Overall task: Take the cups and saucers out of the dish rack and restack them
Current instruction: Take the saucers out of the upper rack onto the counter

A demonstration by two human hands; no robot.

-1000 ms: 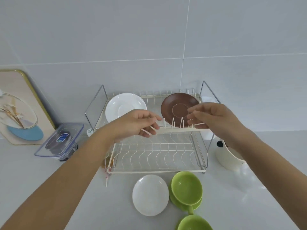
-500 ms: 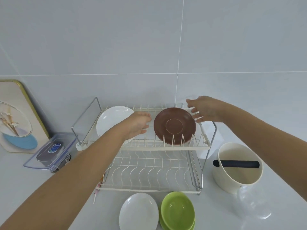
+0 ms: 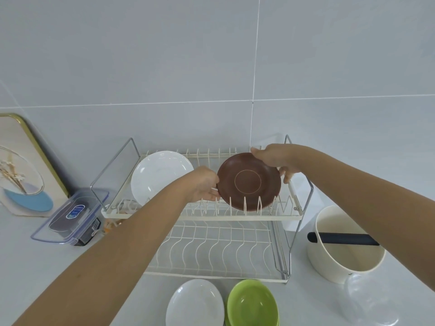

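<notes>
Both hands are on the brown saucer (image 3: pixel 249 182): the left hand (image 3: pixel 204 184) pinches its left edge, the right hand (image 3: pixel 274 161) curls over its upper right rim. It stands on edge in the dish rack's (image 3: pixel 202 216) upper tier, face toward the person, so it looks set to lift straight up.

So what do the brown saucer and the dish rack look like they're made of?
Brown saucer: probably glazed ceramic, judging by its smooth, faintly shiny surface and pale ring; melamine is possible. Dish rack: metal wire, the grids coated cream, the side frames bare and chrome-bright.
</notes>
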